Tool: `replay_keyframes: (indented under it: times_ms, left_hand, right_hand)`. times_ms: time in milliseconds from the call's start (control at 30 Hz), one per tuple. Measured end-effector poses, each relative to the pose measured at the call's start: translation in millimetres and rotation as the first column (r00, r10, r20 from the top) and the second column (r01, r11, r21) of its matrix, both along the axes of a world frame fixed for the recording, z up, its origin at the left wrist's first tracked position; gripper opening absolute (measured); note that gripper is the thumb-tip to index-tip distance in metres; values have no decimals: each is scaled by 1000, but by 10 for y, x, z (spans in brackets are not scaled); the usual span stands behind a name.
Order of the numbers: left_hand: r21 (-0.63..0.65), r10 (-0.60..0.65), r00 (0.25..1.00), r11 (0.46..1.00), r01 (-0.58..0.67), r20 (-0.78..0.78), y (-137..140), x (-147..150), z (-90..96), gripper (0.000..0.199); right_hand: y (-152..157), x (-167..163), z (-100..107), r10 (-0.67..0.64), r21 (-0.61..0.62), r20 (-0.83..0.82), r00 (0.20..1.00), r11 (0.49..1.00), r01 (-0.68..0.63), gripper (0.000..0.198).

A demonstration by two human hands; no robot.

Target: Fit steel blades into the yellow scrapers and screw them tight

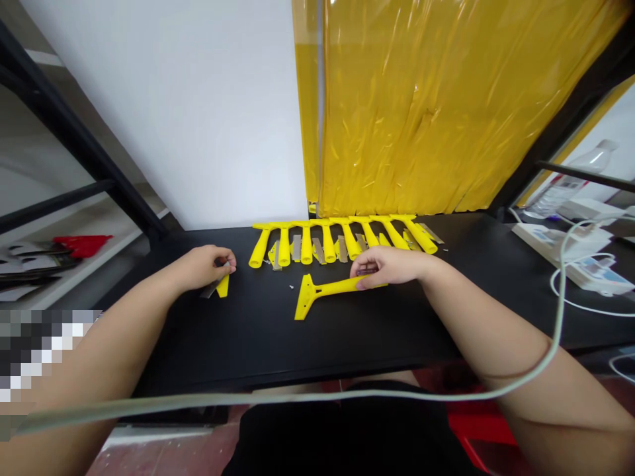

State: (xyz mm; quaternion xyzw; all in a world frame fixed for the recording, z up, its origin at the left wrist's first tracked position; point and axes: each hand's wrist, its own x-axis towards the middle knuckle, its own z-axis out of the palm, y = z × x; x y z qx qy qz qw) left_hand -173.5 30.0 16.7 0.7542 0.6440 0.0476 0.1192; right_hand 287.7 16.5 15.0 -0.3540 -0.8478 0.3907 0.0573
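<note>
On the black table lies a yellow scraper [335, 287], its wide head pointing left. My right hand [389, 266] is closed on its handle; something small and dark reddish shows under the curled fingers, too hidden to name. To the left, my left hand [206, 268] pinches a small yellow plate [223, 286], with a thin grey blade [210, 290] just beside it, under the hand. Between the hands lies a tiny screw [292, 287]. Behind them, a row of several yellow scrapers [329, 244] lies with heads toward the wall, and grey blades [296, 247] and small yellow plates lie among the handles.
A white cable [377, 395] hangs across the front, close to my body and right forearm. White power strips [575, 258] and a plastic bottle [570, 178] stand at the right. Yellow plastic sheeting [421, 106] and a white panel [198, 112] back the table [258, 350].
</note>
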Motion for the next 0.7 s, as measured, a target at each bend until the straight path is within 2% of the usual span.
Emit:
replay_keyframes:
  times_ms: [167,333,500,700]
  left_hand:
    - [-15,56,997,998,-56,45,361,67,22,30]
    - [-56,60,993,997,-55,104,605,227,22,31]
    - [-22,96,985,995,-94,145,652,297,-43,38]
    - [61,172,961,980,-189,216,610,216,-91,49]
  right_hand:
    - [-5,-7,6,-1,7,1,1000,1000,1,38]
    - [-14,-14,24,-5,5,9,1000,1000,5,35]
    - [1,-3,3,6,3,8,1000,1000,-6,36]
    - [-6,-1,6,7,12,7,1000,1000,-7,34]
